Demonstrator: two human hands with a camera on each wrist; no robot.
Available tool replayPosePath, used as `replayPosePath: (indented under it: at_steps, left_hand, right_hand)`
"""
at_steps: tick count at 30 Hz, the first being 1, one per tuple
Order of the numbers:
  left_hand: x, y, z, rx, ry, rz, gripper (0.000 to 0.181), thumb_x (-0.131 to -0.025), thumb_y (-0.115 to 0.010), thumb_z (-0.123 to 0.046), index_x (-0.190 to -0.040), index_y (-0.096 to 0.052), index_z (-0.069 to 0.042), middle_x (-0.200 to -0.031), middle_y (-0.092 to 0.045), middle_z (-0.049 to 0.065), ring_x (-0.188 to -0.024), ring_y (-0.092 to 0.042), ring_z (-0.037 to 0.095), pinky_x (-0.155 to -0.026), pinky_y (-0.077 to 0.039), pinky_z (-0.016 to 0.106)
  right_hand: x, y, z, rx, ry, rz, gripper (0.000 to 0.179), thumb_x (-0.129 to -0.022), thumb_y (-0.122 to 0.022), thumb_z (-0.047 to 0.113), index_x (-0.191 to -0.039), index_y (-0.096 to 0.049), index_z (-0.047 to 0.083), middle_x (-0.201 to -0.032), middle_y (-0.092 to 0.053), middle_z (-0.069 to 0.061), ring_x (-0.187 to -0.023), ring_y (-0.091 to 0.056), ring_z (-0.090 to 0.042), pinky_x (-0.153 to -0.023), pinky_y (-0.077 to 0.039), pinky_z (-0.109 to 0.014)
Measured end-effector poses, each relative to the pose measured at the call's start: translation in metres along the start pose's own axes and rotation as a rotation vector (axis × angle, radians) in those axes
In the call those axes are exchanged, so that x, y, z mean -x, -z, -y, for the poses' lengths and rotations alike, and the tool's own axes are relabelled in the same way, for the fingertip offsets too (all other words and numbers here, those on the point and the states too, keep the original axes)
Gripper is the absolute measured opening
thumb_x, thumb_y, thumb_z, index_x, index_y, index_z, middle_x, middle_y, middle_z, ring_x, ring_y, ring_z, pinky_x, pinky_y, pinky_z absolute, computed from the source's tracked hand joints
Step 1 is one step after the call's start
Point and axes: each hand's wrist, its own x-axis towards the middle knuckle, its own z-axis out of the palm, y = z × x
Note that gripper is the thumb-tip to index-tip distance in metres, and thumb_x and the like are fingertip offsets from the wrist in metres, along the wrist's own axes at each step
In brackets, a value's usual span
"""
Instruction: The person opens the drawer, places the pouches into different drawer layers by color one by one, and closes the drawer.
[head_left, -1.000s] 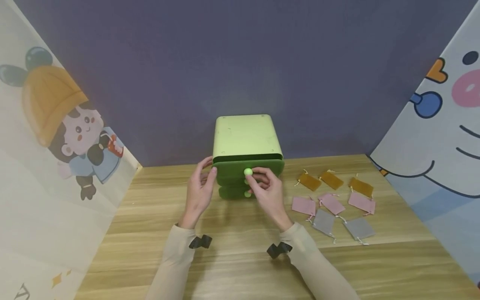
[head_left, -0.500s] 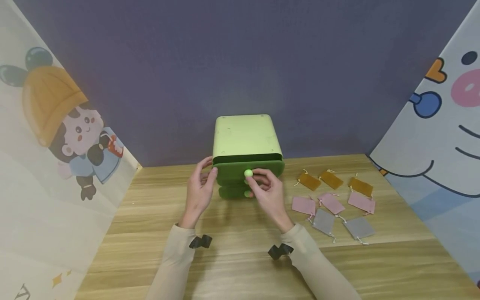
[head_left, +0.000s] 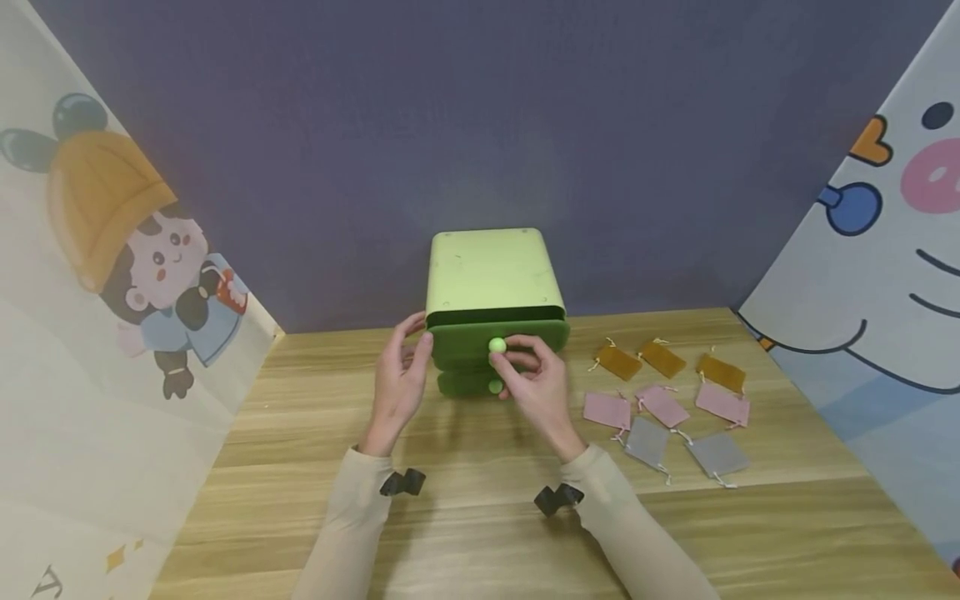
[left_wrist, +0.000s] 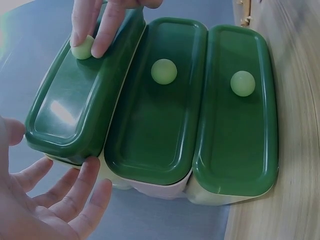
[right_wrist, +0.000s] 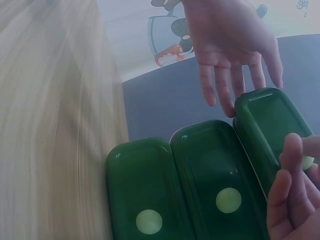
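A small cabinet (head_left: 491,271) with a pale green top and three dark green drawers stands against the back wall. Its top drawer (left_wrist: 75,110) juts out a little past the middle drawer (left_wrist: 155,120) and bottom drawer (left_wrist: 235,130). My right hand (head_left: 542,387) pinches the round light green knob (head_left: 497,344) of that top drawer between thumb and fingers. At the cabinet's left side is my left hand (head_left: 396,383), its fingers loosely extended with fingertips right at the top drawer's end. What the drawers contain is hidden.
Small drawstring pouches lie on the wooden table (head_left: 300,467) to the right: orange ones (head_left: 618,363) at the back, pink ones (head_left: 607,411) in the middle and grey ones (head_left: 717,456) in front. Cartoon-printed panels (head_left: 900,275) flank the table, and a dark blue wall (head_left: 480,125) closes the back.
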Motion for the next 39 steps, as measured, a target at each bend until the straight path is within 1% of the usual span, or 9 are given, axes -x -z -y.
replayPosePath:
  at_steps: [4, 12, 15, 17, 21, 28, 31, 35, 39]
  left_hand:
    - [-0.0007, 0.0004, 0.0013, 0.003, -0.002, 0.004, 0.044, -0.112, -0.054, -0.035, -0.153, -0.056, -0.019, -0.149, -0.060, 0.013, -0.112, -0.073, 0.039, -0.100, -0.057, 0.059]
    - [-0.0014, 0.0027, 0.0018, 0.018, -0.003, 0.017, 0.043, -0.114, -0.050, -0.032, -0.154, -0.055, -0.016, -0.150, -0.060, 0.013, -0.108, -0.073, 0.037, -0.094, -0.057, 0.048]
    - [-0.0017, 0.0033, 0.0016, 0.027, -0.001, 0.014, 0.043, -0.114, -0.050, -0.031, -0.153, -0.056, -0.014, -0.149, -0.060, 0.014, -0.108, -0.073, 0.037, -0.093, -0.057, 0.046]
    - [-0.0018, 0.0035, 0.0012, 0.036, 0.001, 0.013, 0.043, -0.114, -0.050, -0.030, -0.153, -0.056, -0.013, -0.149, -0.060, 0.014, -0.108, -0.073, 0.037, -0.094, -0.057, 0.047]
    - [-0.0019, 0.0035, 0.0005, 0.047, 0.006, 0.011, 0.042, -0.114, -0.051, -0.029, -0.152, -0.057, -0.012, -0.148, -0.061, 0.014, -0.112, -0.071, 0.037, -0.096, -0.056, 0.048]
    - [-0.0042, 0.0026, 0.0000, 0.080, 0.022, 0.006, 0.043, -0.114, -0.050, -0.031, -0.151, -0.056, -0.009, -0.149, -0.060, 0.015, -0.129, -0.063, 0.036, -0.110, -0.051, 0.052]
    - [-0.0062, 0.0022, 0.0001, 0.081, 0.025, 0.006, 0.044, -0.114, -0.049, -0.030, -0.152, -0.055, -0.008, -0.150, -0.059, 0.016, -0.132, -0.061, 0.038, -0.112, -0.049, 0.054]
    - [-0.0079, 0.0029, 0.0005, 0.094, 0.035, 0.012, 0.044, -0.115, -0.048, -0.030, -0.154, -0.054, -0.010, -0.152, -0.059, 0.016, -0.134, -0.061, 0.038, -0.112, -0.050, 0.054]
    - [-0.0095, 0.0030, 0.0018, 0.115, 0.054, 0.023, 0.045, -0.115, -0.048, -0.031, -0.155, -0.054, -0.012, -0.153, -0.059, 0.013, -0.135, -0.062, 0.035, -0.106, -0.054, 0.044]
  right_hand:
    - [0.0004, -0.0012, 0.0007, -0.003, -0.006, -0.011, 0.028, -0.094, -0.081, 0.004, -0.119, -0.070, -0.002, -0.105, -0.078, -0.030, -0.044, -0.062, -0.009, -0.047, -0.057, -0.030]
    - [0.0022, -0.0012, 0.0010, -0.007, -0.016, -0.002, 0.028, -0.096, -0.079, 0.006, -0.120, -0.069, -0.002, -0.106, -0.078, -0.029, -0.046, -0.064, -0.010, -0.050, -0.059, -0.029]
    - [0.0036, -0.0010, 0.0020, -0.007, -0.014, 0.004, 0.028, -0.096, -0.079, 0.005, -0.121, -0.069, -0.002, -0.106, -0.078, -0.030, -0.046, -0.064, -0.010, -0.050, -0.060, -0.029]
    - [0.0044, -0.0009, 0.0025, -0.004, -0.015, 0.005, 0.027, -0.096, -0.078, 0.004, -0.121, -0.069, -0.002, -0.106, -0.077, -0.031, -0.047, -0.064, -0.010, -0.050, -0.060, -0.029]
    - [0.0055, -0.0007, 0.0027, -0.001, -0.010, 0.004, 0.027, -0.095, -0.078, 0.002, -0.121, -0.069, -0.003, -0.106, -0.077, -0.030, -0.047, -0.064, -0.009, -0.050, -0.060, -0.030]
    - [0.0066, 0.0009, 0.0031, 0.003, 0.000, 0.010, 0.026, -0.096, -0.079, 0.005, -0.119, -0.070, 0.000, -0.106, -0.078, -0.028, -0.047, -0.064, -0.010, -0.050, -0.060, -0.031]
    - [0.0066, 0.0011, 0.0034, 0.006, 0.003, 0.011, 0.026, -0.095, -0.079, 0.006, -0.119, -0.070, 0.001, -0.105, -0.078, -0.028, -0.047, -0.065, -0.010, -0.050, -0.060, -0.030]
    - [0.0069, 0.0012, 0.0044, 0.028, 0.001, 0.016, 0.026, -0.095, -0.080, 0.007, -0.119, -0.070, 0.001, -0.104, -0.079, -0.027, -0.047, -0.064, -0.010, -0.049, -0.060, -0.030]
    - [0.0074, 0.0021, 0.0051, 0.050, -0.002, 0.019, 0.026, -0.095, -0.081, 0.007, -0.118, -0.071, 0.002, -0.103, -0.079, -0.026, -0.047, -0.064, -0.010, -0.049, -0.060, -0.036]
